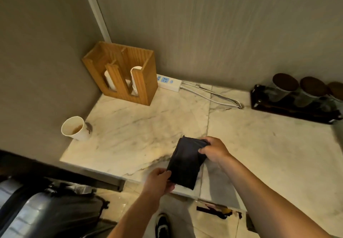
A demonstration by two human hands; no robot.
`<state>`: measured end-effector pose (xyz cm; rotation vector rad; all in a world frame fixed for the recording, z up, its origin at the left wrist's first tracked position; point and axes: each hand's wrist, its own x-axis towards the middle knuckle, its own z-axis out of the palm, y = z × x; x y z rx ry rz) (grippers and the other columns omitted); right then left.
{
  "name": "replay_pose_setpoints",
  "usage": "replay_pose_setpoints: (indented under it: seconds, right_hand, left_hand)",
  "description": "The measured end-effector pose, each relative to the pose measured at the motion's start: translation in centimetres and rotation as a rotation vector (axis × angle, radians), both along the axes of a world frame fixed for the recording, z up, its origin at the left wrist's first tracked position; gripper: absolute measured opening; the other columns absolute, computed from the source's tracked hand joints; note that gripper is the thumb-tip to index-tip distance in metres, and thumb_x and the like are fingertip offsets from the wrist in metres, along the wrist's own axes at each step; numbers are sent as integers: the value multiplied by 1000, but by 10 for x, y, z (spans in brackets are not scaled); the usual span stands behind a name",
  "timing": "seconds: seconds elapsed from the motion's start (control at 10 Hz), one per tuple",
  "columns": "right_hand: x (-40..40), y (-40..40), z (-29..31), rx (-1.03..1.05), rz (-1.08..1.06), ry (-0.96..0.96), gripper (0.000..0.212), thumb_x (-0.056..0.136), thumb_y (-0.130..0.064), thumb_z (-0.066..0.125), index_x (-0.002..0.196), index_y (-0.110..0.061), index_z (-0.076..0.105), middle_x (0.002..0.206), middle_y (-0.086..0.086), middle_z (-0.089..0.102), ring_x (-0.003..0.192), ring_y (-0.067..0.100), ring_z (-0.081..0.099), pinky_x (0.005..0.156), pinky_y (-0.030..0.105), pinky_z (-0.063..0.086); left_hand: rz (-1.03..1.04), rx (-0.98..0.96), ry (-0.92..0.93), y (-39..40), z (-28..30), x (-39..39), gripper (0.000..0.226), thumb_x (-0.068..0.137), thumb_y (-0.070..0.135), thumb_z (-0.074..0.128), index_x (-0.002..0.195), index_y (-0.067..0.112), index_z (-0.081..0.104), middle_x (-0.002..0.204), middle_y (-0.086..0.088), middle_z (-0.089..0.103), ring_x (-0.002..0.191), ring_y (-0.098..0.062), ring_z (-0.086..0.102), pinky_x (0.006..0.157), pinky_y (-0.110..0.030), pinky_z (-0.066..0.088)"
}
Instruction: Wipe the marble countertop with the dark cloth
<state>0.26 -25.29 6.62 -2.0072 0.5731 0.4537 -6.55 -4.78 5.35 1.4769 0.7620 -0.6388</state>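
- Head view: cloth (186,163) sits at about six o'clock in the picture, folded into a dark oblong and held taut between both hands just over the front edge of the counter (144,126). Whether it touches the marble I cannot tell.
- Left hand (159,181) pinches the near corner of the cloth, fingers closed on the fabric from the seven o'clock side.
- Right hand (215,149) pinches the far end at about one o'clock from the cloth, thumb and fingers pressed together on a bunched fold.
- Cup (75,128) stands at nine o'clock, right at the left edge of the counter against the wall, with brown liquid inside and a dark smudge on the marble beside it.
- Holder (123,74), wooden with paper cups stacked in it, stands in the corner at eleven o'clock; a power strip (168,82) lies just beside it along the wall, its cables (211,96) trailing toward two o'clock.
- Jars (298,91) rest in a dark rack at three o'clock.
- Judgement: wiping looks not yet begun; the cloth seems in the middle of being folded or readied.
- Risks: a wide stroke toward nine o'clock could knock the cup off the edge or spill it; a damp cloth pushed to twelve o'clock could wet the power strip or snag the cables; a loose fold might open up and drag.
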Motion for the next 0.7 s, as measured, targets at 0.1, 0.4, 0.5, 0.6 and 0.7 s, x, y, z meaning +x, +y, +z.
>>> replay_pose_setpoints:
  seconds: [0.1,0.4,0.5,0.6,0.7]
  right_hand:
    - [14,10,-10,-215,97,-41,28,78,-7,67,101,-23,68,94,-5,66,85,14,57,72,22,38]
    - [13,20,-23,-433,125,-56,25,83,-14,61,105,-23,65,105,0,66,92,21,60,72,25,40]
    - [10,14,-19,-396,68,-76,27,83,-15,62,109,-23,63,106,-1,64,88,17,58,73,25,43]
    - [4,6,-11,-412,59,-119,29,87,-19,61,115,-21,61,111,0,63,95,18,59,76,24,43]
    - [-9,-8,2,-403,20,-173,30,93,-25,55,123,-20,57,121,3,61,104,19,58,81,25,44]
  left_hand:
    - [-163,181,-8,8,-4,8,6,89,14,60,89,10,65,75,-14,71,66,-25,69,73,-42,60]
    - [-583,620,-202,10,-3,15,14,88,29,60,76,26,54,72,6,60,67,-10,58,58,-23,45]
    - [-631,672,-226,10,-1,15,11,87,33,60,79,28,54,76,9,57,71,-6,53,58,-21,38]
    - [-638,690,-222,11,6,18,7,87,36,58,83,30,56,78,10,58,74,-9,55,63,-25,42]
    - [-650,800,-325,13,19,28,12,90,36,49,92,27,56,93,4,61,78,-16,55,67,-30,44]
